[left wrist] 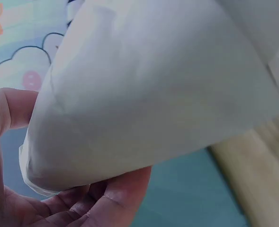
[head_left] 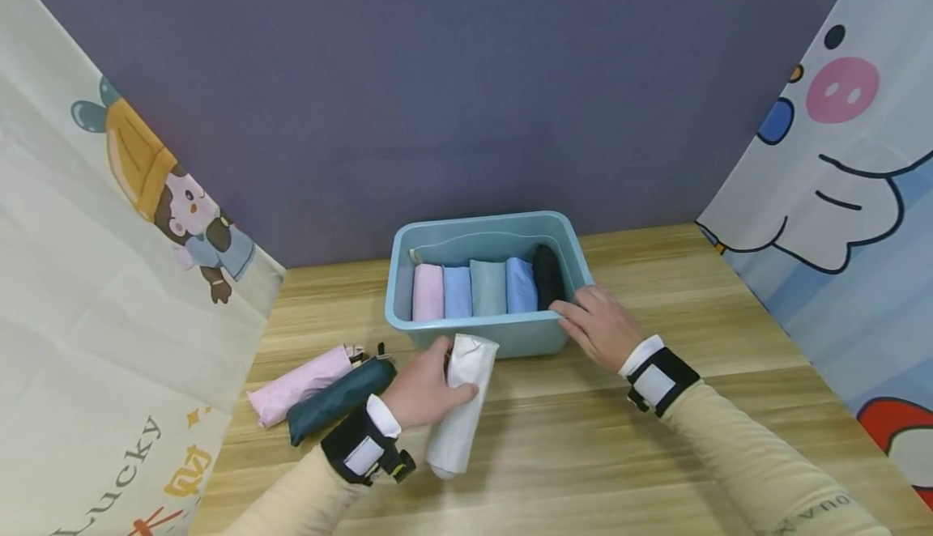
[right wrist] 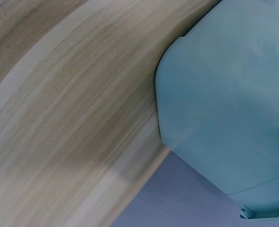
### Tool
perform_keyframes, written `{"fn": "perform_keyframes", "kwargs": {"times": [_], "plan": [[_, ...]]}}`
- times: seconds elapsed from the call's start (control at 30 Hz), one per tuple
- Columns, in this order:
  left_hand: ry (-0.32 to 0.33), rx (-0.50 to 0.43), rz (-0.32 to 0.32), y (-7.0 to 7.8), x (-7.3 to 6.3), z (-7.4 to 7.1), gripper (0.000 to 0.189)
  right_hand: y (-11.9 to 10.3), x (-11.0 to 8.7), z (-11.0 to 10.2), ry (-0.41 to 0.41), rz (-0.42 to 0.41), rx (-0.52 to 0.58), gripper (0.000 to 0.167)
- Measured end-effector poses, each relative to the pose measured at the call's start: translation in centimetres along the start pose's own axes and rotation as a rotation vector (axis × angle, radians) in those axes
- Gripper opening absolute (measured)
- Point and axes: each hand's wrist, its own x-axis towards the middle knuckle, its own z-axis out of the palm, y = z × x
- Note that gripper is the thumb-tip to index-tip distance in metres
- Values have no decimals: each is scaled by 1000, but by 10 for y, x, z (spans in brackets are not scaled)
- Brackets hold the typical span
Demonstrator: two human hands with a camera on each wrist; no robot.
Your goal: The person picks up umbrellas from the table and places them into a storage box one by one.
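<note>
My left hand grips a white folded umbrella in front of the bin, tilted with its upper end near the bin's front wall. Its pale cover fills much of the left wrist view, with thumb and fingers on either side. My right hand holds the front right corner of the light blue plastic bin, fingers over its rim. Standing in a row inside are a pink umbrella, a light blue one, a grey-green one, a blue one and a black one.
Left of the bin, a pink folded umbrella and a dark green folded umbrella lie side by side on the wooden table. A dark blue-grey wall rises behind the bin, and printed curtains hang at both sides.
</note>
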Motion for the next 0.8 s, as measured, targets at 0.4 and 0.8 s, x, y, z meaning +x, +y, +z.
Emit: {"fn": "perform_keyframes", "kwargs": {"times": [0.4, 0.8], "plan": [[80, -28, 18, 37, 28, -43, 48, -1, 1, 0, 10, -16, 6, 46], [28, -257, -106, 67, 79, -75, 45, -2, -1, 1, 16, -9, 10, 45]]}}
